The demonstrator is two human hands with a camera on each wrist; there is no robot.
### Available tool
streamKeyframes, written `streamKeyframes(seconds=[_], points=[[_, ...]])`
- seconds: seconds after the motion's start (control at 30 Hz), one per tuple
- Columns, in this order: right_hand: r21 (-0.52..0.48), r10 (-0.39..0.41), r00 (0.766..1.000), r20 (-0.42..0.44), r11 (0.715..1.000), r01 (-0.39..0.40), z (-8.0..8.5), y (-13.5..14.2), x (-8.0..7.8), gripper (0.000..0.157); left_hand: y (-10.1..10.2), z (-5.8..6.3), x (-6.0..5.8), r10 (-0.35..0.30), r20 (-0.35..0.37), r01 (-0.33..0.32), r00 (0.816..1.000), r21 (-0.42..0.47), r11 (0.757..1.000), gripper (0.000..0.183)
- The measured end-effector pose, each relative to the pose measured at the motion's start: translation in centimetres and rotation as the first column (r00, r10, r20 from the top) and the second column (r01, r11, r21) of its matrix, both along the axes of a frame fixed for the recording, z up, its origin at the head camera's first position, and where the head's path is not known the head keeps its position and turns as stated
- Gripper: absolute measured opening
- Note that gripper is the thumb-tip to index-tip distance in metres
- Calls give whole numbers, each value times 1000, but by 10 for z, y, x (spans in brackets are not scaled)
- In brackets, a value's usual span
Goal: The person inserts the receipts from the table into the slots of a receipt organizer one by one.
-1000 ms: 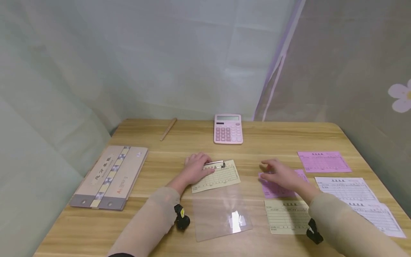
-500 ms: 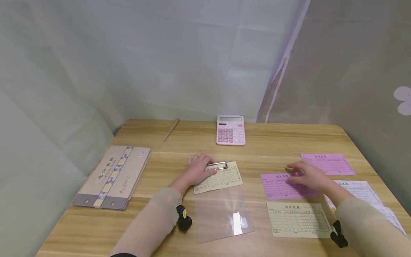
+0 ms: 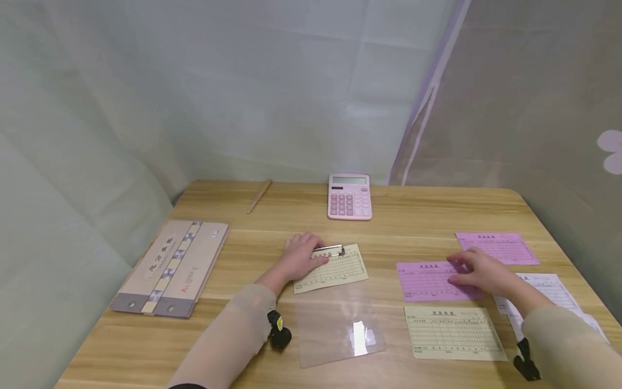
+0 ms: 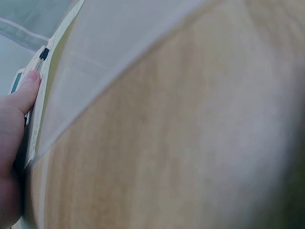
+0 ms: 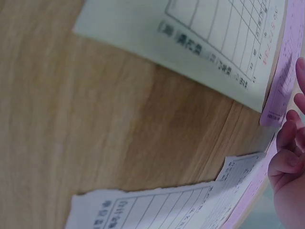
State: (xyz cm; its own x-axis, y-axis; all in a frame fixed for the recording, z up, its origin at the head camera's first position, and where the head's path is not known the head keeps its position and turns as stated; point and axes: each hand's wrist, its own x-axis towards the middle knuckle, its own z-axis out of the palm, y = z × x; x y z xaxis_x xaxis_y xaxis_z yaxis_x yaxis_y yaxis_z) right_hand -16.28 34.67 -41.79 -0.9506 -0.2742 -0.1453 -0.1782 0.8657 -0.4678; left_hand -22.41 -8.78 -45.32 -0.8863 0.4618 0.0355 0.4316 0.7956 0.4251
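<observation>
right hand point(image 3: 486, 275) loose, holding nothing, at pink slip point(image 3: 427, 283) end facing bench point(image 3: 413, 227) right edge; left hand point(image 3: 300, 258) grips clipboard point(image 3: 328, 327).

Paperwork is laid out across a wood-grain table point(image 3: 403, 216) around a clear clipboard point(image 3: 323, 337), set down flat. To the clipboard's left, a brown folder point(image 3: 204, 256) is placed; beyond it, a pink calculator point(image 3: 349, 196) and, farther left, a slim brown stick point(image 3: 259, 196) are seen. To its right, a yellow slip point(image 3: 454, 334) is laid just beside a pink slip point(image 3: 423, 282), with another pink slip point(image 3: 498, 248) and white slips point(image 3: 550, 289) placed farther right.
</observation>
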Motion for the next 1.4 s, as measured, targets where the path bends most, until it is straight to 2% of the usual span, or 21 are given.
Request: streamKeyframes(seconds=[0.1,0.3,0.53,0.77,1.07,1.4], points=[[3,-7,1000,-2,1000,7,1,3,3,63,0,0,1,-3,-1,3,1000,-5,1000,46],[23,-45,998,50,999,44,-3,5,8,65,1,-1,2,-10,2,10,1000,-15,1000,46],[25,15,1000,-14,1000,-15,-5,-5,3,64,2,-3,2,-10,1,10,1000,-17,1000,47],[-2,4,1000,-6,1000,-4,-6,-10,2,66,2,-3,2,-3,-5,3,1000,-12,1000,45],[31,18,1000,-11,999,-17,-4,-15,-1,62,1,-1,1,9,-2,-9,1000,-21,1000,46],[39,-8,1000,-27,999,9,-4,-10,0,63,1,-3,0,11,-5,-11,1000,4,1000,45]])
